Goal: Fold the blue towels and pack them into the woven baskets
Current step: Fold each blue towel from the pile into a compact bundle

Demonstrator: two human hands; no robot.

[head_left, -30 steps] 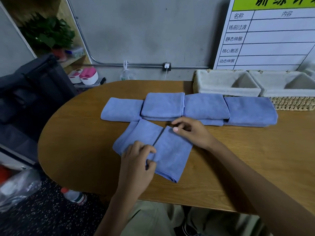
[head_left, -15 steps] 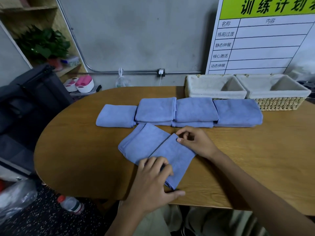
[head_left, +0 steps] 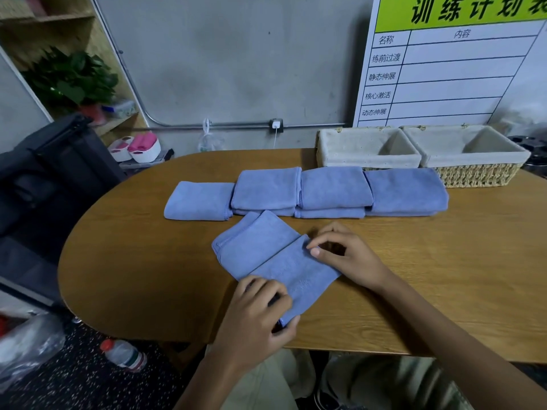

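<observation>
A partly folded blue towel (head_left: 275, 261) lies skewed on the wooden table (head_left: 444, 276) in front of me. My left hand (head_left: 257, 318) grips its near corner, thumb under the edge and fingers curled on top. My right hand (head_left: 346, 255) pinches the far right corner of the upper flap. Behind it, several folded blue towels (head_left: 334, 187) sit in a row, some stacked two high. Two woven baskets with pale liners stand at the back right: the left basket (head_left: 367, 149) and the right basket (head_left: 473, 155). Both look empty.
A dark bag or chair (head_left: 50, 179) stands left of the table. A plastic bottle (head_left: 124, 353) lies on the floor below the table's edge. A whiteboard chart (head_left: 450, 63) leans on the wall behind the baskets. A shelf with a plant (head_left: 71, 78) is far left.
The camera view has shifted. My left hand slid from the towel's middle down to its near corner and closed on it. My right hand stays at the far corner of the flap.
</observation>
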